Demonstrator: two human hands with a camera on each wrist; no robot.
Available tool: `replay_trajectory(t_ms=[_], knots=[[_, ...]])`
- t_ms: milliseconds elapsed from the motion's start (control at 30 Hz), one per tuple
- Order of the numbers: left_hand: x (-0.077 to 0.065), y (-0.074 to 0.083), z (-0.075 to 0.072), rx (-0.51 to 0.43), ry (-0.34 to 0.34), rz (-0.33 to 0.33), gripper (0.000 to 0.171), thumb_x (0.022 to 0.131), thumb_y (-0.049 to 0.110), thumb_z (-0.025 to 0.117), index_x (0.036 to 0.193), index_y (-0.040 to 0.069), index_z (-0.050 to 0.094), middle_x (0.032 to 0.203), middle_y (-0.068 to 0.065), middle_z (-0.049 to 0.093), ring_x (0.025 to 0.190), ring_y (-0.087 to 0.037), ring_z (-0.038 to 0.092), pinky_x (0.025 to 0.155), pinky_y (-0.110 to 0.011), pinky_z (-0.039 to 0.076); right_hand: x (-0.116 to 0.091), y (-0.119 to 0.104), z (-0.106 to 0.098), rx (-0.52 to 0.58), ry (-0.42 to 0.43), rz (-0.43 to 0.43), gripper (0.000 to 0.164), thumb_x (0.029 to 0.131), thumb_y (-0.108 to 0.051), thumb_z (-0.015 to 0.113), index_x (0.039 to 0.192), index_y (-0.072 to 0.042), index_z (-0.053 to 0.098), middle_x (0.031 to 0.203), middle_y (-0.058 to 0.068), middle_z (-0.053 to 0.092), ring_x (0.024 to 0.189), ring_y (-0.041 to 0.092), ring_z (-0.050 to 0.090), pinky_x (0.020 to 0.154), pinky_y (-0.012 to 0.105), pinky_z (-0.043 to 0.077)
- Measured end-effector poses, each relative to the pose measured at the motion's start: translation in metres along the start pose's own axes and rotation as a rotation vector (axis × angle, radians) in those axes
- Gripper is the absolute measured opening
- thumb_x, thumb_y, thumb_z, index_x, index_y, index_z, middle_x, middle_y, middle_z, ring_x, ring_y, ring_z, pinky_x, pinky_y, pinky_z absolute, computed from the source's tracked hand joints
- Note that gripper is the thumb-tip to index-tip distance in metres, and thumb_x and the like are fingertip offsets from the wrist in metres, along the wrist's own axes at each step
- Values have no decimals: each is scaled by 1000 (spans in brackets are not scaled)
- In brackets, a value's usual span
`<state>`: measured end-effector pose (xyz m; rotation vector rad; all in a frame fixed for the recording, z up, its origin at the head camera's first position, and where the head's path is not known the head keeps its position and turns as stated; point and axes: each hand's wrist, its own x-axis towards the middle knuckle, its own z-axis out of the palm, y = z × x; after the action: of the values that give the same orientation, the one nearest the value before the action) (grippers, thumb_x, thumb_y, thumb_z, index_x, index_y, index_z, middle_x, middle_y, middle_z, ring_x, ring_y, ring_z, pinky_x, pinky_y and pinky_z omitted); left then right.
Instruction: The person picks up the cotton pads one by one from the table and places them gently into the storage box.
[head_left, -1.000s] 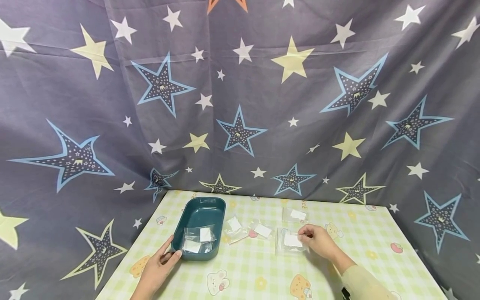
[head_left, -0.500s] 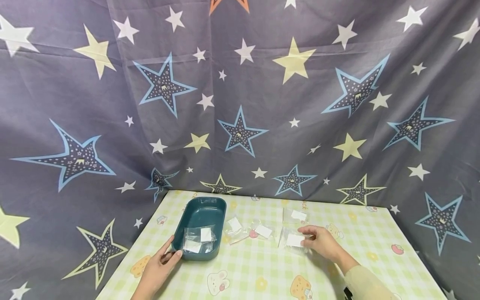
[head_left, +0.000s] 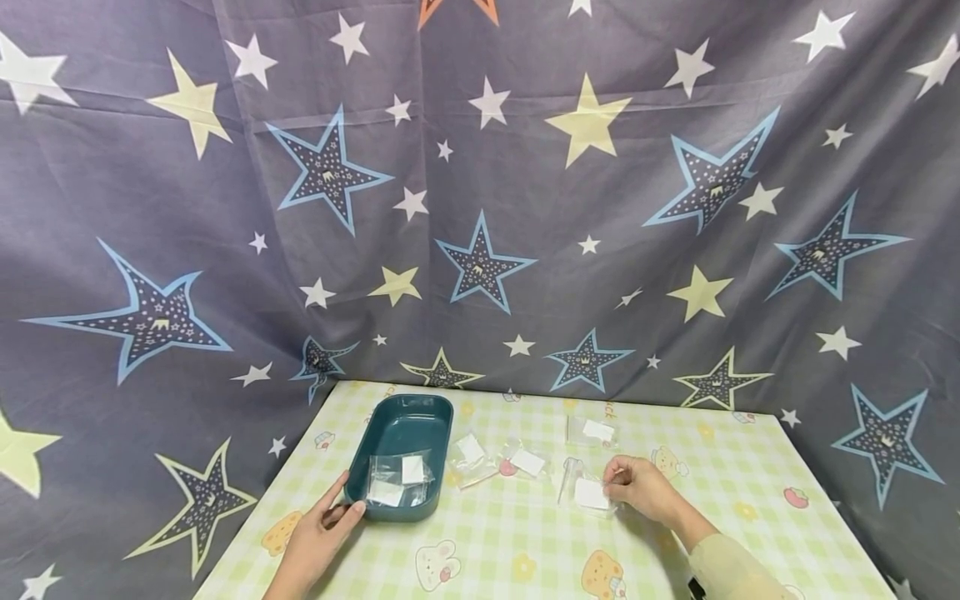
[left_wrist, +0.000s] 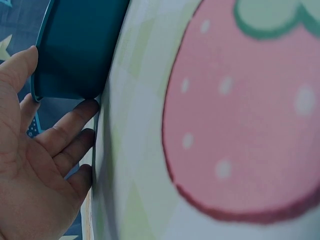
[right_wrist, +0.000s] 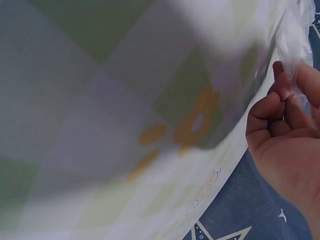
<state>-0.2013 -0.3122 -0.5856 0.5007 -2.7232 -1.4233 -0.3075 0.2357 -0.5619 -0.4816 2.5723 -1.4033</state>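
In the head view, a dark teal rectangular dish stands on the left of the table with clear plastic bags bearing white labels in its near end. My left hand touches the dish's near left corner, fingers extended; the left wrist view shows fingertips against the dish wall. Over the table's right part, my right hand pinches the right edge of a small clear zip bag with a white label. The right wrist view shows its crinkled plastic between thumb and fingers.
Two more labelled clear bags lie between the dish and my right hand: a left one and a right one. Another bag lies behind the held one. A star-printed curtain rises behind the checked tablecloth.
The bag at my right hand has shifted slightly to the right and turned, and the right fingers have changed their hold along its edge. The left hand and the dish stay put.
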Motion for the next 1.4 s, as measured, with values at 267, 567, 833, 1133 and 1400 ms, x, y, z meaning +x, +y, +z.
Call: replay_trajectory(t_ms=[267,567,833,1133,1400], knots=[[0,3,1,-11,-20,-1,93,95,73,67,170,28,34,155,-31,55,140,-44,61,110,-58,56,-2,1,0,-26,21,23,8,99,-3,72,99,-3,80,102,12,79,76,7,58,65,20,48],[3,2,-2,0,-19,1,94,94,75,66,170,30,34,154,-30,57,140,-44,61,109,-58,56,0,-7,-5,-34,-37,38,40,95,-16,79,131,1,74,123,16,77,93,13,61,78,22,54],[4,5,-4,16,-15,6,94,94,74,67,170,29,34,153,-31,56,138,-44,62,108,-59,56,5,-16,-15,3,-53,3,53,92,-16,82,140,1,68,137,21,71,94,16,61,77,23,54],[2,1,-1,24,-25,-24,97,93,75,68,170,25,36,142,-28,67,133,-43,67,105,-60,57,16,-28,-20,18,-10,-21,55,91,-15,82,143,-1,67,111,11,76,90,14,61,74,23,52],[3,3,-1,13,-31,-27,98,93,76,66,171,25,33,144,-31,65,135,-45,65,106,-63,55,26,-48,-20,71,41,-75,57,93,-10,80,147,1,63,127,17,76,96,13,67,77,20,57]])
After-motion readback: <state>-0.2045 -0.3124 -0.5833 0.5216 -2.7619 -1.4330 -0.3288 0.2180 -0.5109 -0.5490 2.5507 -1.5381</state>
